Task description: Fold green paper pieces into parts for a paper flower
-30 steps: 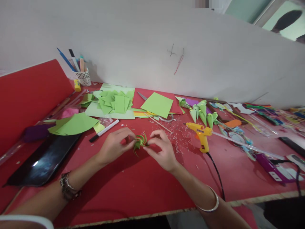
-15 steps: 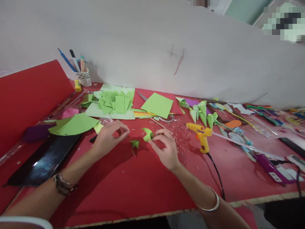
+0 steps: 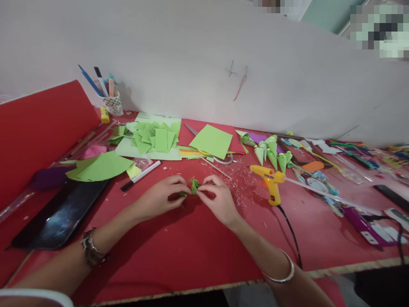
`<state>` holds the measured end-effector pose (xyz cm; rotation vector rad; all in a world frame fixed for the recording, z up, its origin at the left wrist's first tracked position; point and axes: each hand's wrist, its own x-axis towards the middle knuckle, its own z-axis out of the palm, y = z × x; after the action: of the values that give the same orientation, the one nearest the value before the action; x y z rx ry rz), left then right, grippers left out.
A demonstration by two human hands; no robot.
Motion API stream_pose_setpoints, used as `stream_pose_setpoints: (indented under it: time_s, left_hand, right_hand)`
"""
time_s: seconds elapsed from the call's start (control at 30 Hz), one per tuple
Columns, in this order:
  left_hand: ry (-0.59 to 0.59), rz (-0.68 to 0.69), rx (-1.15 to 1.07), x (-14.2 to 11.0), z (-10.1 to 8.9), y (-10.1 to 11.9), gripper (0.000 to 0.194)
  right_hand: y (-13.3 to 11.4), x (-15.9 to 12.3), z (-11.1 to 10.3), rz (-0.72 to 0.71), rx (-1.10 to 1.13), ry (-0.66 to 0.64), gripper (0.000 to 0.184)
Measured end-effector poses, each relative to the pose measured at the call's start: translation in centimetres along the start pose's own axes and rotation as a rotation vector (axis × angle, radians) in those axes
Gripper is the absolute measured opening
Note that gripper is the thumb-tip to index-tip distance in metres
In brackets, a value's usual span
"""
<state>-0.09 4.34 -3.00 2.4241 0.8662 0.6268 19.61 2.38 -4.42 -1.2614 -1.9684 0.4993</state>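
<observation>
A small curled green paper piece (image 3: 194, 186) is pinched between the fingertips of my right hand (image 3: 220, 199). My left hand (image 3: 164, 194) meets it from the other side, its bent fingers and thumb touching the piece's left edge. A second curled green paper scrap (image 3: 182, 194) shows under the left fingers, partly hidden by them. A white marker with a black cap (image 3: 140, 175) lies beyond my left hand. Past my right hand, a thin wooden stick (image 3: 213, 165) rests on the red table (image 3: 179, 256).
A yellow glue gun (image 3: 270, 181) with a black cord lies to the right. Green paper cones (image 3: 271, 153) sit behind it. Cut green papers (image 3: 156, 137), scissors (image 3: 191, 129) and a green square (image 3: 211, 141) lie at the back. A black tablet (image 3: 60, 217) is at left.
My left hand has moved right and nearer to me, reaching the green piece and uncovering the white marker. The piece in my right hand has turned and shifted slightly left.
</observation>
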Motion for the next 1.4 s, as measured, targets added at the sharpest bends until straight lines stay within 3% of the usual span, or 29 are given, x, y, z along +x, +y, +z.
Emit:
stream_pose_setpoints:
  time_s: [0.1, 0.2, 0.33, 0.53, 1.07, 1.4]
  left_hand:
    - [0.084, -0.056, 0.023, -0.01, 0.20, -0.18, 0.016]
    - [0.178, -0.197, 0.071, -0.05, 0.23, -0.36, 0.011]
    - [0.179, -0.321, 0.104, 0.02, 0.23, -0.32, 0.009]
    - [0.090, -0.294, 0.006, 0.14, 0.36, 0.23, 0.017]
    - [0.071, -0.268, -0.076, 0.01, 0.41, 0.10, 0.014]
    - [0.062, -0.332, -0.127, 0.02, 0.61, 0.12, 0.014]
  right_hand:
    - [-0.04, -0.07, 0.02, -0.025, 0.018, -0.006, 0.008]
    - [-0.09, -0.18, 0.10, -0.069, 0.035, -0.025, 0.008]
    - [-0.02, -0.43, 0.41, -0.115, 0.013, -0.098, 0.010]
    - [0.08, -0.56, 0.53, -0.108, -0.081, -0.136, 0.012]
    - [-0.16, -0.45, 0.38, -0.037, -0.031, -0.199, 0.012]
    - [-0.33, -0.48, 0.39, -0.036, -0.051, -0.204, 0.013]
